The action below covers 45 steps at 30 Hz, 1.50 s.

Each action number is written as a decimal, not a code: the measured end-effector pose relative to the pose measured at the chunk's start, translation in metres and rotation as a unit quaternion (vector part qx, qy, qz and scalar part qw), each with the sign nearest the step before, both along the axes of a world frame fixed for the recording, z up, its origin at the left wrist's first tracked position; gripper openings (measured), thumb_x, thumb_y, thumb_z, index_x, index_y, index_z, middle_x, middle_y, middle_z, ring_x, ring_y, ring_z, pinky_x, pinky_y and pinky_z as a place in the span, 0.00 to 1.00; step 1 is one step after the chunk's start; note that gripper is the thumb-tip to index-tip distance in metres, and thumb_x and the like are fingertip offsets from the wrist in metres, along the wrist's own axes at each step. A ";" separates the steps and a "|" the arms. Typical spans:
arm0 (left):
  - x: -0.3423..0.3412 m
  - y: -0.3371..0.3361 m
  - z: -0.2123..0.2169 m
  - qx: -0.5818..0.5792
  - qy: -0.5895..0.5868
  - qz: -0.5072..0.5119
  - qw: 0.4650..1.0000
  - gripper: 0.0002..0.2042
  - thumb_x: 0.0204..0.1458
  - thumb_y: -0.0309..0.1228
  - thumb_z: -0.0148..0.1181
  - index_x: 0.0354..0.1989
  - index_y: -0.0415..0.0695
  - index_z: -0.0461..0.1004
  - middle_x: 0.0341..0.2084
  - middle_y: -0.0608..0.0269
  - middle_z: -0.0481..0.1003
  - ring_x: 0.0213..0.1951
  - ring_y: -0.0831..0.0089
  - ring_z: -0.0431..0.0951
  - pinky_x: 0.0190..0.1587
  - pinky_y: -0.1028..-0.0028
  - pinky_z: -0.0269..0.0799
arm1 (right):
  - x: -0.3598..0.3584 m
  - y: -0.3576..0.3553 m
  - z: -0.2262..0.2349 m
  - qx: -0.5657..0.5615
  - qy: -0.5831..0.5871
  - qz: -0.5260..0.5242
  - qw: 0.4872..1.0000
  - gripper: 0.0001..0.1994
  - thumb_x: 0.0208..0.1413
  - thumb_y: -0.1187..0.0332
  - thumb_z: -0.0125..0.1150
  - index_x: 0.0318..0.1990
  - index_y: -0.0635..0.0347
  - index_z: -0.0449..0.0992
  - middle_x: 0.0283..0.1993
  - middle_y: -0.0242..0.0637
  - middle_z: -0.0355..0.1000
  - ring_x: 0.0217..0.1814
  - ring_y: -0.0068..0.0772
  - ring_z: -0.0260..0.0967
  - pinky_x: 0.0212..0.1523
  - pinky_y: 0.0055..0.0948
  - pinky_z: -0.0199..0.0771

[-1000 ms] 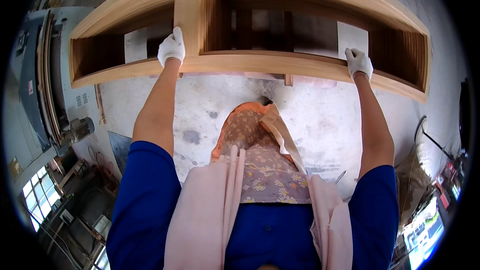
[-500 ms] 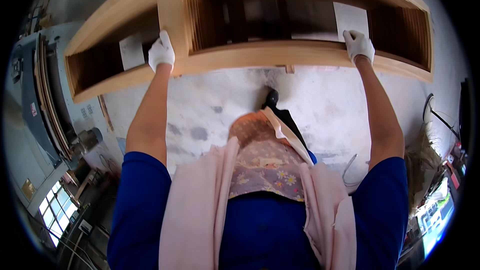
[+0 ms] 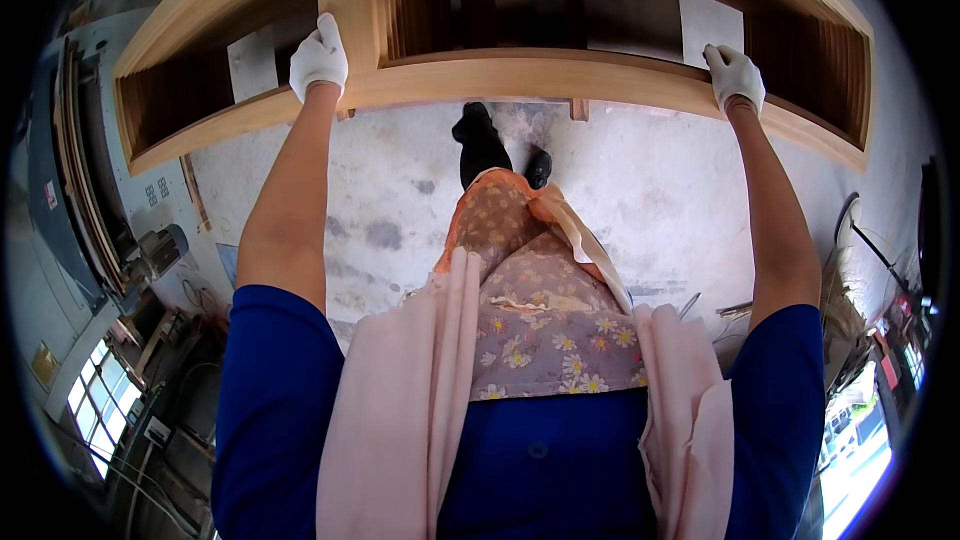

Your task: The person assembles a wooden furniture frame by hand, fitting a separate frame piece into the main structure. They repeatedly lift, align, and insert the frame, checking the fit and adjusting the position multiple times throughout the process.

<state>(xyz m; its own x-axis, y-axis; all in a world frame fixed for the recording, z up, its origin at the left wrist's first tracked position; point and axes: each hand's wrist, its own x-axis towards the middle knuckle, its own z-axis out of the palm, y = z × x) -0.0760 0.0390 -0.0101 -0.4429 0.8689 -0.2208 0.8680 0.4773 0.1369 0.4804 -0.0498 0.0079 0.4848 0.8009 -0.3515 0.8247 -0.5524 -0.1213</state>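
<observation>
At twelve o'clock, above the concrete floor, a long wooden frame carried level. Left hand clamped on the near rail at eleven, right hand at one. Best kept horizontal, both closed grips firm, steps short.

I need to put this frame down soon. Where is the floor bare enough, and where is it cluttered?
Bare grey concrete floor lies under the long light wooden frame, ahead of the black shoes. Both sides are crowded: stacked boards and machines left, cables and tools right. The left hand and right hand grip the near rail.
</observation>
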 end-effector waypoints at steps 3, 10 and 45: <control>0.001 0.005 -0.001 0.005 -0.006 -0.001 1.000 0.37 0.60 0.65 0.26 0.44 0.52 0.83 0.42 0.48 0.81 0.47 0.47 0.79 0.51 0.56 0.74 | -0.002 0.000 0.001 -0.005 -0.011 -0.009 1.000 0.22 0.56 0.43 0.49 0.43 0.44 0.83 0.45 0.42 0.79 0.48 0.53 0.76 0.50 0.42 0.75; -0.002 0.007 -0.001 0.002 -0.010 0.000 1.000 0.37 0.60 0.65 0.27 0.44 0.52 0.83 0.42 0.48 0.80 0.47 0.47 0.80 0.51 0.56 0.74 | -0.001 -0.001 -0.001 0.022 -0.011 -0.003 1.000 0.22 0.56 0.42 0.52 0.42 0.46 0.83 0.40 0.43 0.79 0.45 0.50 0.76 0.46 0.40 0.75; -0.005 0.005 -0.009 0.009 0.006 -0.002 1.000 0.38 0.59 0.65 0.26 0.45 0.52 0.82 0.41 0.49 0.81 0.46 0.46 0.79 0.50 0.55 0.74 | 0.004 0.003 -0.004 -0.029 -0.014 -0.033 0.999 0.22 0.55 0.41 0.50 0.45 0.40 0.82 0.46 0.39 0.79 0.49 0.49 0.76 0.51 0.39 0.75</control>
<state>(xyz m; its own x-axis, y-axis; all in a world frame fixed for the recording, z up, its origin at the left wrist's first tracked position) -0.0812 0.0445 -0.0195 -0.4424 0.8745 -0.1990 0.8715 0.4716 0.1348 0.4847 -0.0472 0.0040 0.5466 0.7449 -0.3826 0.7884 -0.6117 -0.0646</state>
